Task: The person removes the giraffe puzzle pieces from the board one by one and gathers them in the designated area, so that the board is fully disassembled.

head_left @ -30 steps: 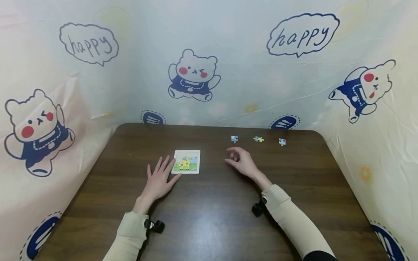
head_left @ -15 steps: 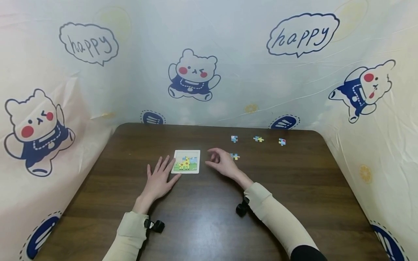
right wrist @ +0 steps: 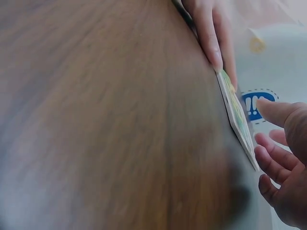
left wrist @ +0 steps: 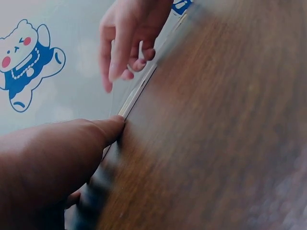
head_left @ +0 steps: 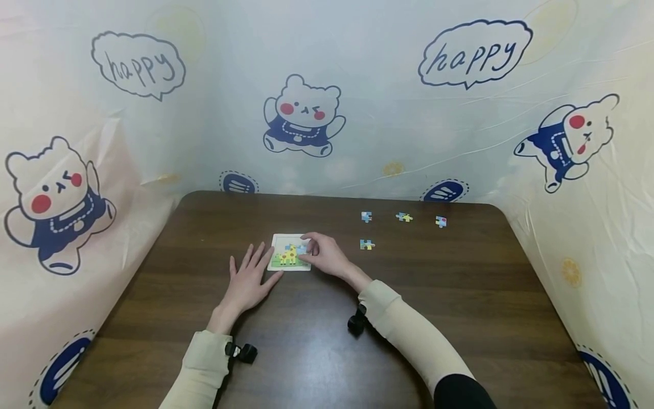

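A small white-framed jigsaw puzzle [head_left: 289, 267] with a yellow giraffe picture lies left of the table's middle. My left hand [head_left: 247, 287] lies flat with spread fingers, its thumb and forefinger at the frame's left side. Over the right part of the puzzle is my right hand [head_left: 329, 255], thumb and forefinger apart and nothing visible between them. The right wrist view shows the right hand's fingers [right wrist: 276, 160] loosely bent beside the frame's near end. In the left wrist view the left thumb [left wrist: 112, 128] touches the frame's edge, and the right hand [left wrist: 132, 36] hangs above.
Several loose jigsaw pieces lie to the right: a blue piece [head_left: 366, 217], a yellow-and-blue piece [head_left: 405, 217] and a red-marked piece [head_left: 441, 222] along the back, and another piece [head_left: 367, 245] nearer. A printed cloth [head_left: 357, 142] rises behind the brown table [head_left: 317, 341].
My right hand has moved left from among the loose pieces to the puzzle, uncovering a jigsaw piece on the table. The left hand has stayed in place.
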